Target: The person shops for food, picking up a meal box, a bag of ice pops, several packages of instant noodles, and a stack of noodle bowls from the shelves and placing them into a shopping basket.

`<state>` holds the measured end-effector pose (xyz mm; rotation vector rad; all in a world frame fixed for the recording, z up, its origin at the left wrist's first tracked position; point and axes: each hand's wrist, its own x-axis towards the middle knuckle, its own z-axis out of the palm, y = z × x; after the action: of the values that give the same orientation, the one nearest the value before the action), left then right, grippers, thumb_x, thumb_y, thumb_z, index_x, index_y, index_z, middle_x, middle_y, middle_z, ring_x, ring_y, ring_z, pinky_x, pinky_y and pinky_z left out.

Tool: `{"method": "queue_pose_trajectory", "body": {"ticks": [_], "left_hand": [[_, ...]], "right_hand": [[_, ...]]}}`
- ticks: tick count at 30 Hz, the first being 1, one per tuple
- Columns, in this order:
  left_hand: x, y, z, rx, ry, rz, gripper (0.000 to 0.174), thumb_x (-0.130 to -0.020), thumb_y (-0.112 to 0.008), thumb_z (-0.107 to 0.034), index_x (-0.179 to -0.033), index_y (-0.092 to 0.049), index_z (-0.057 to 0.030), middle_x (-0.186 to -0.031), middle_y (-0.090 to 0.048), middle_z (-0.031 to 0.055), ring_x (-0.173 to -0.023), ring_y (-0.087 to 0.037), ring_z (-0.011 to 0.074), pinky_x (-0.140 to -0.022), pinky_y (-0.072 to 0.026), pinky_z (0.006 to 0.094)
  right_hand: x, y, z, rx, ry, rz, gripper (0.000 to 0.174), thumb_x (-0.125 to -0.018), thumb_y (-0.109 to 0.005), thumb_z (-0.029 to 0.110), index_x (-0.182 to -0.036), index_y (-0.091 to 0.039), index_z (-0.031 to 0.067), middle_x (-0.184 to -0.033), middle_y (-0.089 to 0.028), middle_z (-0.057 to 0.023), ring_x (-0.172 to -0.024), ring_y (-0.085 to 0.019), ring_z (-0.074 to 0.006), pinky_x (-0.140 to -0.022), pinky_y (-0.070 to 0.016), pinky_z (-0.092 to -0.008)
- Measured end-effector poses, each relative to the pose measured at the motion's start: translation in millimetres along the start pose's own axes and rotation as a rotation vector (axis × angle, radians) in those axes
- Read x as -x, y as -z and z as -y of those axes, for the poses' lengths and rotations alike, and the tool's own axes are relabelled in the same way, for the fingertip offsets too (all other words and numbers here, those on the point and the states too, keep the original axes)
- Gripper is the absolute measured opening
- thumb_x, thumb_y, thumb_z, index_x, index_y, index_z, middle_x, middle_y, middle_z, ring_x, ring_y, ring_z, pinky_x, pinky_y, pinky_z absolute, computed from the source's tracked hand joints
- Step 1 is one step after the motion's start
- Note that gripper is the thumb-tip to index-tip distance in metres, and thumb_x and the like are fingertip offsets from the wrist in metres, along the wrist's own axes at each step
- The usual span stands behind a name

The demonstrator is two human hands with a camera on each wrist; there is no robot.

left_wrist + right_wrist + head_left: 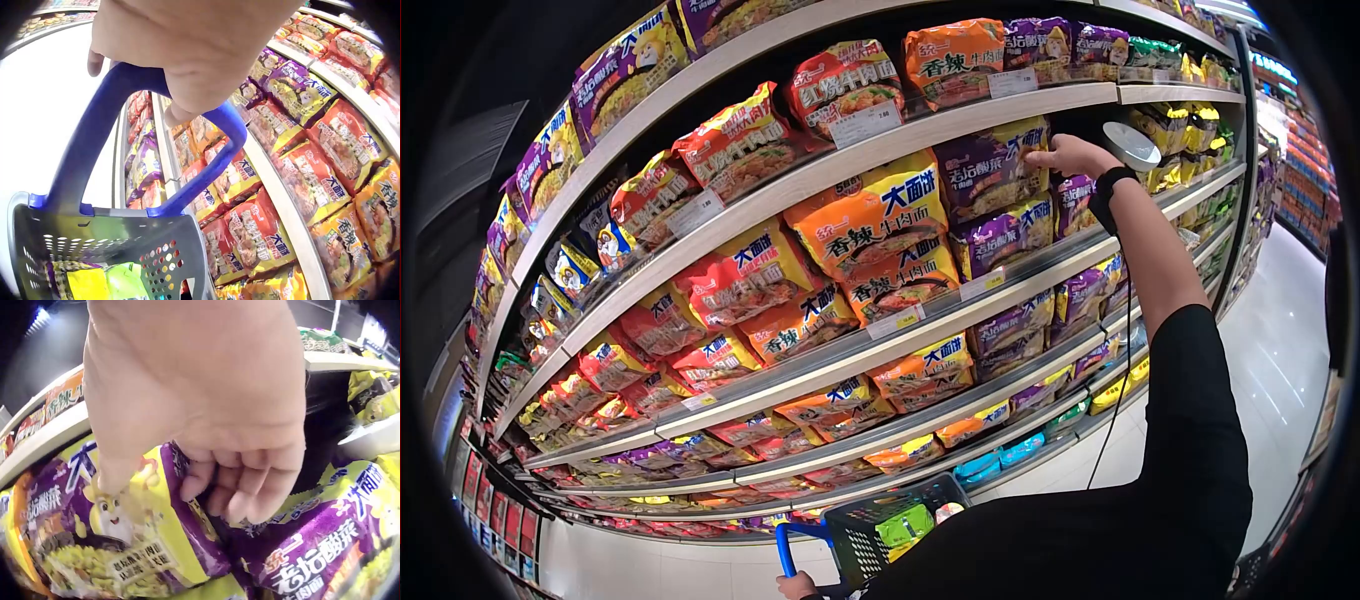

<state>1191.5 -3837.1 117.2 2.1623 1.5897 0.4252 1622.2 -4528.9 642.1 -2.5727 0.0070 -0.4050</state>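
My right hand (1068, 155) reaches up to a purple and yellow noodle multipack (992, 168) on the second shelf from the top. In the right wrist view its fingers (240, 487) curl over the top edge of that pack (119, 531), with a second purple pack (319, 550) lying beside it. My left hand (797, 586) grips the blue handle (206, 172) of a dark grey shopping basket (880, 525) low in front of me. Inside the basket lie green and yellow packets (106, 281).
Long curved shelves (960, 115) carry red, orange and purple noodle packs, with price tags (865, 122) along the rails. A white floor aisle (1280, 350) runs to the right. More shelving stands far right.
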Motion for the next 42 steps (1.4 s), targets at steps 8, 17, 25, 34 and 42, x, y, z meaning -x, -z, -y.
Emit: {"method": "queue_pose_trajectory", "body": {"ticks": [8, 17, 25, 34, 42], "left_hand": [[-34, -28, 14, 0.07, -0.056, 0.112, 0.041, -0.074, -0.064, -0.025, -0.094, -0.063, 0.0107, -0.085, -0.067, 0.0258, -0.081, -0.065, 0.0386, -0.073, -0.0503, 0.0489], [-54, -33, 47, 0.142, -0.037, 0.239, 0.03, -0.074, -0.061, -0.015, -0.084, -0.065, 0.0129, -0.068, -0.065, 0.0188, -0.062, -0.061, 0.0283, -0.058, -0.0459, 0.0461], [-47, -49, 43, 0.146, 0.024, 0.077, 0.021, -0.075, -0.053, -0.002, -0.09, -0.06, 0.0106, -0.08, -0.066, 0.0257, -0.077, -0.067, 0.0427, -0.073, -0.0515, 0.0457], [-31, -32, 26, 0.171, 0.035, 0.072, 0.022, -0.076, -0.052, 0.0, -0.094, -0.059, 0.009, -0.086, -0.066, 0.0274, -0.084, -0.066, 0.0443, -0.079, -0.0509, 0.0452], [-34, -30, 28, 0.123, 0.015, 0.111, 0.025, -0.075, -0.054, -0.004, -0.096, -0.059, 0.008, -0.089, -0.066, 0.0294, -0.088, -0.066, 0.0467, -0.082, -0.0509, 0.047]], "right_hand": [[-7, -13, -23, -0.255, 0.294, -0.002, 0.036, -0.097, -0.061, 0.031, -0.089, -0.063, -0.0039, -0.071, -0.057, -0.0047, -0.068, -0.052, -0.0149, -0.067, -0.0452, -0.0312], [19, -37, -38, -0.455, 0.332, -0.103, 0.032, -0.097, -0.06, 0.028, -0.095, -0.067, -0.0028, -0.078, -0.063, -0.001, -0.071, -0.054, -0.0122, -0.069, -0.0457, -0.0295], [51, -55, -48, -0.217, 0.429, -0.298, 0.042, -0.097, -0.06, 0.036, -0.085, -0.06, -0.0045, -0.07, -0.054, -0.0158, -0.065, -0.051, -0.028, -0.065, -0.0436, -0.0375], [112, -53, -35, -0.488, 0.481, -0.606, 0.033, -0.097, -0.06, 0.022, -0.073, -0.054, -0.0016, -0.061, -0.042, -0.0002, -0.059, -0.038, -0.0095, -0.054, -0.0314, -0.031], [164, -38, -24, -0.745, 0.346, -0.625, 0.023, -0.095, -0.061, 0.018, -0.077, -0.061, 0.0045, -0.067, -0.044, 0.0064, -0.061, -0.037, -0.0037, -0.053, -0.0277, -0.025]]}}
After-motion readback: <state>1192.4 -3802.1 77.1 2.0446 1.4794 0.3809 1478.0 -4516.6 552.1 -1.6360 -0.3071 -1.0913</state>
